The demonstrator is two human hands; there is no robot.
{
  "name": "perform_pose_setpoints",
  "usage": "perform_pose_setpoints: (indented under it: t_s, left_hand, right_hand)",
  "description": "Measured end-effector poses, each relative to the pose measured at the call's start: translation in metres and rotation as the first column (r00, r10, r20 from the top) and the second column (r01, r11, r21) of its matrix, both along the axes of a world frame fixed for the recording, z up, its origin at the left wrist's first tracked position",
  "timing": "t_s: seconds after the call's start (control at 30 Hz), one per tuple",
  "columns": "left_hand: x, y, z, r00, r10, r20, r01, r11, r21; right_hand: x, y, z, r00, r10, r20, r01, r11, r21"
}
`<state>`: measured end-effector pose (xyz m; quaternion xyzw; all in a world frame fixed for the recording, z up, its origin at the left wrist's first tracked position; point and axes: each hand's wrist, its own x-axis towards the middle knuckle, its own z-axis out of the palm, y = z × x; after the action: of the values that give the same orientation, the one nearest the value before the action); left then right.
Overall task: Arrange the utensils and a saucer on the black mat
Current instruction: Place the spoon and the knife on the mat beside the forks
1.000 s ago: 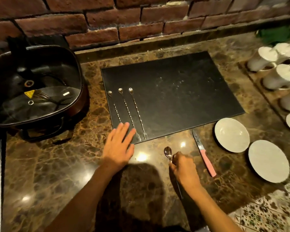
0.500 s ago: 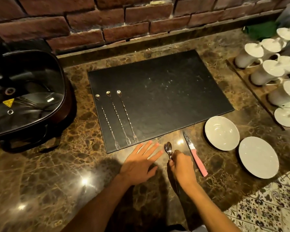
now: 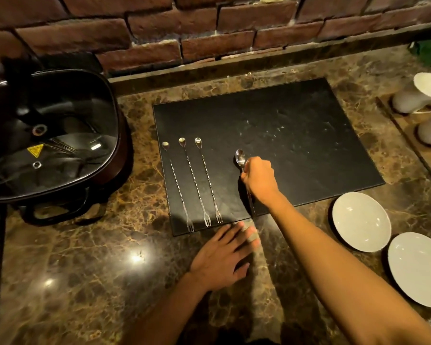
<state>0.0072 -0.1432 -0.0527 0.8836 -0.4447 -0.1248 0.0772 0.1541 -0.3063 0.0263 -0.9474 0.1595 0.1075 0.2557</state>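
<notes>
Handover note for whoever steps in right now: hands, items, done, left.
Right hand: gripping a spoon over the mat, bowl pointing away.
Left hand: flat on the counter at the mat's near edge, holding nothing.
Done: three bar spoons lie in a row at the mat's left side.
Left: set the spoon down beside them; two saucers sit off the mat to the right. The knife is not in view.

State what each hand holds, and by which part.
The right hand holds a spoon by its handle, bowl free. The left hand holds nothing.
</notes>
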Motion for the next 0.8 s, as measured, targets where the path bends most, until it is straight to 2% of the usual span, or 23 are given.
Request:
perform_pose_setpoints:
  t_s: [0.13,0.3,0.5,0.67,0.8]
  left_hand:
    - [0.002,-0.001,0.004,1.000,-0.002,0.025,0.003,1.000,-0.024]
    - [-0.001,0.000,0.004,1.000,0.004,0.014,-0.004,0.999,-0.040]
    - [0.002,0.001,0.003,1.000,0.004,0.003,-0.004,1.000,-0.002]
    - [0.000,0.006,0.003,0.999,0.033,0.011,-0.033,0.999,0.001]
    - [-0.005,0.000,0.007,0.998,0.059,0.026,-0.059,0.998,-0.004]
  right_hand:
    - [0.018,0.011,-0.007,0.998,0.061,-0.009,-0.061,0.997,-0.048]
    - [0.020,0.011,-0.012,0.998,0.055,0.014,-0.053,0.992,-0.112]
    - [0.020,0.012,-0.006,0.997,0.068,-0.029,-0.070,0.996,-0.059]
    - [-0.009,-0.016,0.010,0.996,-0.093,-0.014,0.094,0.992,0.086]
    - [-0.085,-0.077,0.014,0.981,-0.189,0.032,0.187,0.980,0.068]
